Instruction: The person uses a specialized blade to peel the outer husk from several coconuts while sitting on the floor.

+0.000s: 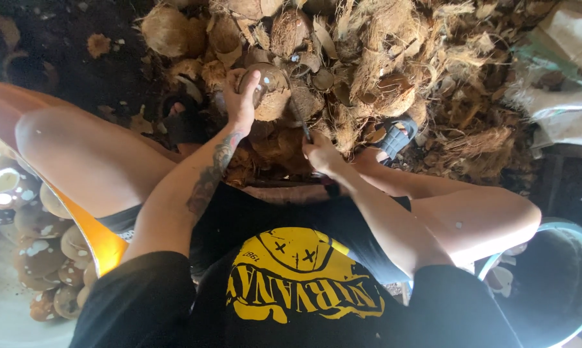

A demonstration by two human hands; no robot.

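1. Shelled coconuts (39, 258) lie heaped in a tub by the left knee; a dark bucket (555, 283) stands by the right knee
2. Right hand (322, 154): grip clenched on a blade's (299, 115) handle, tip up toward the coconut
3. Left hand (239, 103): grip grasping a coconut (271, 95), held between the feet just above the husks
4. Beyond, a husk pile (381, 58) covers the floor

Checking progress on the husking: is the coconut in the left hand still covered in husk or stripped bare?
Mostly bare: the coconut in the left hand shows smooth rounded shell on top, with some fibre clinging below.
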